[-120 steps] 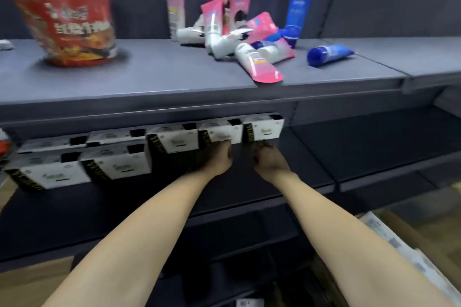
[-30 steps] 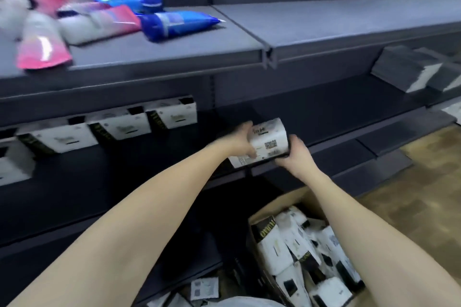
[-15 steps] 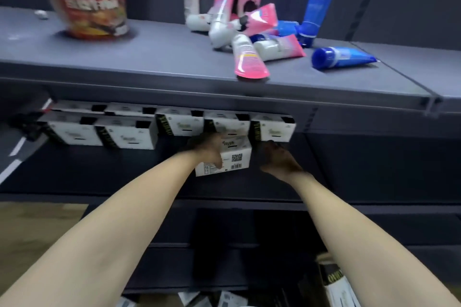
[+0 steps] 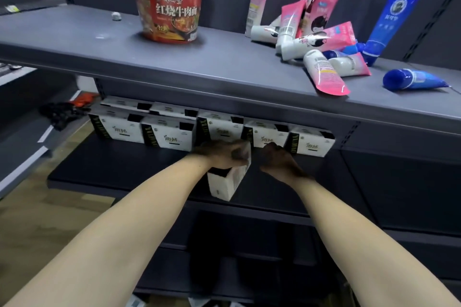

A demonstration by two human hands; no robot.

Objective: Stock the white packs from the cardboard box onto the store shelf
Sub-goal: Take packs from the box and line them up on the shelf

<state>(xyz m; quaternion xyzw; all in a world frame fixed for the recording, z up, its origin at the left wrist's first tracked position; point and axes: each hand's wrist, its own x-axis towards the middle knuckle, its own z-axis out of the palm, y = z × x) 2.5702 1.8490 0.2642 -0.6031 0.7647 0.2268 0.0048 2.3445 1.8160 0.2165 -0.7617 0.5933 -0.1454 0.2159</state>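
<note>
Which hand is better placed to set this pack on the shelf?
Left. The left hand already grips the pack over the shelf, in front of the row. The right hand holds nothing.

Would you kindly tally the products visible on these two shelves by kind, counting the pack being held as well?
White packs: 8, seven standing on the lower shelf plus the held pack gripped by the left hand.
Pink and white tubes: about 8, overlapping, so uncertain.
Blue tubes: 3.
Red noodle cup: 1.
Total: about 20.
</note>
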